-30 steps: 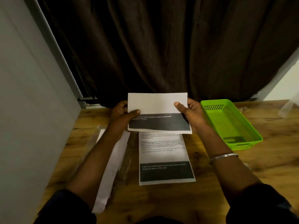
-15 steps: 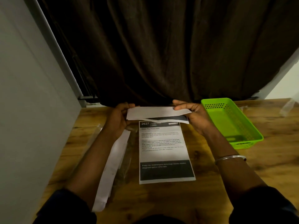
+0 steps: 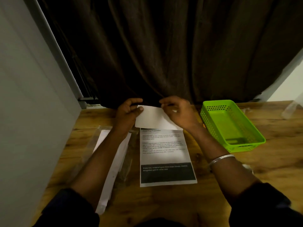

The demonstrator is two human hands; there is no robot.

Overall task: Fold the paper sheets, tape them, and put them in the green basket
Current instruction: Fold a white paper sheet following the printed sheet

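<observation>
A folded white paper sheet (image 3: 155,118) is held above the far part of the wooden table (image 3: 213,194). My left hand (image 3: 127,112) grips its left end, thumb on top. My right hand (image 3: 178,112) holds its right end with curled fingers. Below it a flat printed sheet (image 3: 165,154) with a black band lies on the table. The green basket (image 3: 229,125) stands to the right, with nothing visible inside it. No tape is visible.
More white sheets in a clear plastic sleeve (image 3: 113,161) lie under my left forearm. A dark curtain (image 3: 164,54) hangs behind the table and a grey wall (image 3: 24,112) runs along the left. Clear plastic (image 3: 291,108) lies at far right.
The sheet went from upright with its black band showing, to edge-on, to a folded white piece facing up. Both hands moved closer together on it.
</observation>
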